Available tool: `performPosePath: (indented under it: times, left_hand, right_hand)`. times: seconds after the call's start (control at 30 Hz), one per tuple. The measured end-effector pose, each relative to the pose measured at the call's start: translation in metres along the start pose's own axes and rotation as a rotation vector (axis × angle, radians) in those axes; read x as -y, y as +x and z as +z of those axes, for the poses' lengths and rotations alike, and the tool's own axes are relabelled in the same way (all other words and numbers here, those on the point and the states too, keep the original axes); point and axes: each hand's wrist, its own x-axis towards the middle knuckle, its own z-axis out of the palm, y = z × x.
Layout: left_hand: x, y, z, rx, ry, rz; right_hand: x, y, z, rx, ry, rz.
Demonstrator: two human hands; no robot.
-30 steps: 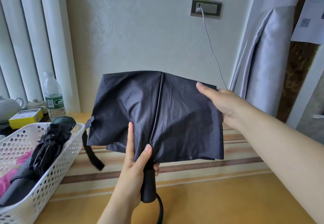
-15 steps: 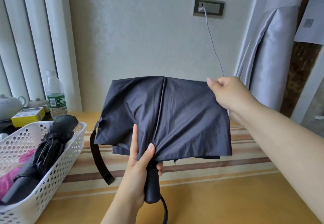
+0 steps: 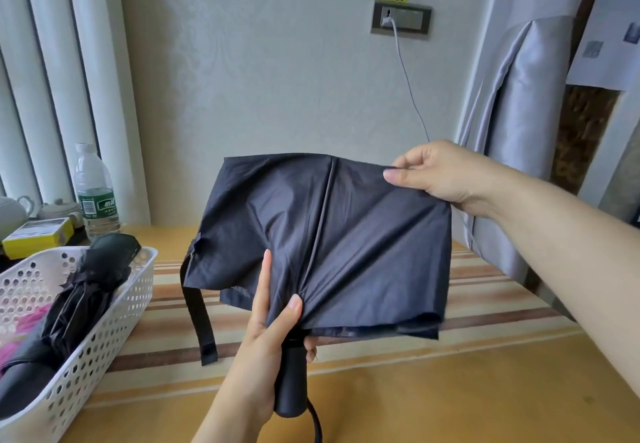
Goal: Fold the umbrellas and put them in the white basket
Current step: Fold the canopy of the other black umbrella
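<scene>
Right hand (image 3: 438, 174) has closed; fingers (image 3: 398, 176) pinch umbrella (image 3: 329, 234) top corner.

- The dark navy umbrella (image 3: 346, 241) I'm working on is collapsed but not rolled up yet. Its fabric is spread flat like a fan above the black handle (image 3: 291, 376), and the closing strap (image 3: 199, 321) is dangling off its left edge.
- The white basket (image 3: 104, 331) is at the lower left, perforated plastic, with a folded black umbrella (image 3: 86, 290) lying diagonally in it and something pink (image 3: 31, 321) underneath.
</scene>
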Motion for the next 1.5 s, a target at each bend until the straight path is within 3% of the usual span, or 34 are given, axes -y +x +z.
performPosePath:
  times: [0.17, 0.37, 0.53, 0.73, 0.83, 0.93, 1.07, 1.33, 1.5]
  left_hand:
    - [0.001, 0.001, -0.005, -0.042, 0.040, 0.020]
    - [-0.005, -0.001, -0.003, -0.072, -0.033, 0.032]
    - [-0.002, -0.004, -0.004, 0.044, 0.000, 0.014]
    - [0.002, -0.002, -0.005, 0.015, 0.118, 0.090]
    - [0.001, -0.002, -0.006, 0.001, 0.198, 0.165]
    - [0.001, -0.001, -0.004, 0.005, 0.221, 0.186]
    - [0.003, 0.001, -0.003, 0.076, 0.302, 0.157]
    - [0.005, 0.000, 0.001, 0.049, 0.313, 0.053]
    - [0.003, -0.002, 0.009, 0.046, 0.350, 0.086]
  right_hand:
    - [0.001, -0.018, 0.016, -0.083, 0.329, -0.072]
    - [-0.006, -0.031, 0.007, 0.215, 0.223, 0.338]
    - [0.012, -0.015, -0.006, 0.357, 0.115, 0.288]
    - [0.038, -0.006, -0.018, 0.453, -0.070, 0.241]
    - [0.040, -0.005, -0.006, 0.368, -0.184, 0.156]
    - [0.035, 0.001, 0.008, 0.169, -0.021, -0.014]
    - [0.029, 0.000, 0.021, 0.039, 0.072, -0.176]
    - [0.025, -0.001, 0.036, -0.058, -0.039, -0.016]
    - [0.017, 0.002, 0.040, -0.193, -0.302, -0.069]
